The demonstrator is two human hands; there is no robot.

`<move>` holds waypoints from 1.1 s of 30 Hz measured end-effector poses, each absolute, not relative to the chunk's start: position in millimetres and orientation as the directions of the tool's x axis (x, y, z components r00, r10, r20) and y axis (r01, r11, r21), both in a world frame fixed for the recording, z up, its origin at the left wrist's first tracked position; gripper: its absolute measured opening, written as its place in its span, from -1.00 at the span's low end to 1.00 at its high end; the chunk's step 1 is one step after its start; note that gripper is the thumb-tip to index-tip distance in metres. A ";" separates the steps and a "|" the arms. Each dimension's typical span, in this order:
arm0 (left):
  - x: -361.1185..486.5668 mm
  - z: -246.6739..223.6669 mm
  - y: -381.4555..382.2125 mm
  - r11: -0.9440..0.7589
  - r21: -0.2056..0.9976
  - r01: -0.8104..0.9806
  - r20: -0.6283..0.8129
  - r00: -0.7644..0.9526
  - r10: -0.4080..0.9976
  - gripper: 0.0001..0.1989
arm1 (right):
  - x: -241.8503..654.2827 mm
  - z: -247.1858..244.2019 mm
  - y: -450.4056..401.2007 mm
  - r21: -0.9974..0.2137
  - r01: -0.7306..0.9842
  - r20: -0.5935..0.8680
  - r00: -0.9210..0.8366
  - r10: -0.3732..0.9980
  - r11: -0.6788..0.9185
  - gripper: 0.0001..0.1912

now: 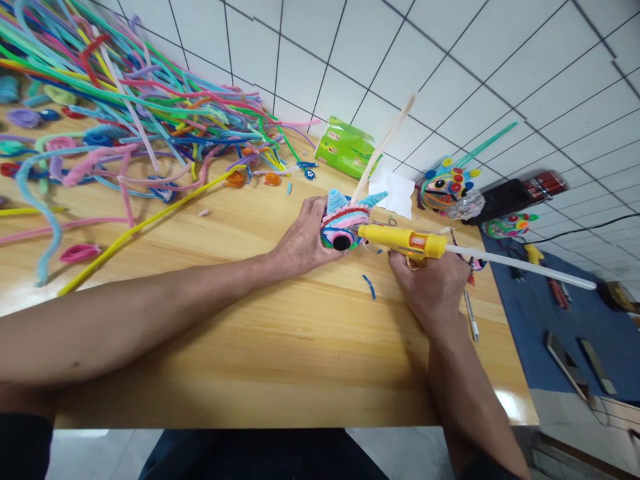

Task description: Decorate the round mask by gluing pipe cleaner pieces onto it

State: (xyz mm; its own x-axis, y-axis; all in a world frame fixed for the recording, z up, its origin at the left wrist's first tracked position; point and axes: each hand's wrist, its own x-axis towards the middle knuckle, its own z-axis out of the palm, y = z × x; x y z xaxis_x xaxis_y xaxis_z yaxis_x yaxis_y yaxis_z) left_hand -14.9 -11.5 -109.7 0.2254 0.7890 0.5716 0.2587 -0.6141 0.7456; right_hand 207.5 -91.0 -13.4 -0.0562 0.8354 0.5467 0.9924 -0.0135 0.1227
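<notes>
My left hand (306,241) is wrapped round a colourful pipe-cleaner figure (345,223) with light-blue pointed ears and a black round eye. A pale stem (385,143) rises from the top of the figure. In my right hand (434,287) is a yellow glue gun (400,241), gripped by its handle, with a long translucent glue stick (525,264) jutting from its rear to the right. The gun's nozzle points left and is at the figure's right side; whether it touches cannot be told.
Many pipe cleaners (165,107) are heaped at the back left of the wooden table (280,360). Behind the figure lie a green tissue pack (345,148) and white paper (393,191). Another decorated figure (445,185) stands back right. A pen (471,317) lies beside my right wrist.
</notes>
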 end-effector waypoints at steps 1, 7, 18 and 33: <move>-15.2 -109.4 -11.6 -0.604 0.751 0.266 0.560 0.228 0.796 -0.23 | 208.8 -13.1 -90.8 0.113 0.993 0.547 -0.043 0.836 -0.023 -0.82; -16.0 -108.7 -11.6 -0.592 0.759 0.273 0.540 0.245 0.805 -0.24 | 210.1 -11.4 -89.8 0.095 0.995 0.526 -0.044 0.849 -0.007 -0.83; -16.2 -110.9 -10.5 -0.615 0.737 0.280 0.565 0.242 0.788 -0.25 | 205.5 -16.7 -88.9 0.154 0.988 0.541 -0.097 0.836 0.015 -0.74; -17.2 -109.6 -11.0 -0.587 0.755 0.292 0.530 0.255 0.808 -0.21 | 205.9 -18.8 -89.8 0.165 0.986 0.572 -0.119 0.812 0.028 -0.75</move>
State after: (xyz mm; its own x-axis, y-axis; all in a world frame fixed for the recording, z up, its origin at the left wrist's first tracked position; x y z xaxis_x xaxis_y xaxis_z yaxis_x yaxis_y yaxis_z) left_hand -17.2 -11.0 -109.6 0.2554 0.8084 0.5304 0.2921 -0.5875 0.7547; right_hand 205.9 -89.8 -18.8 -0.1190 0.8117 0.5718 0.9859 0.0281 0.1652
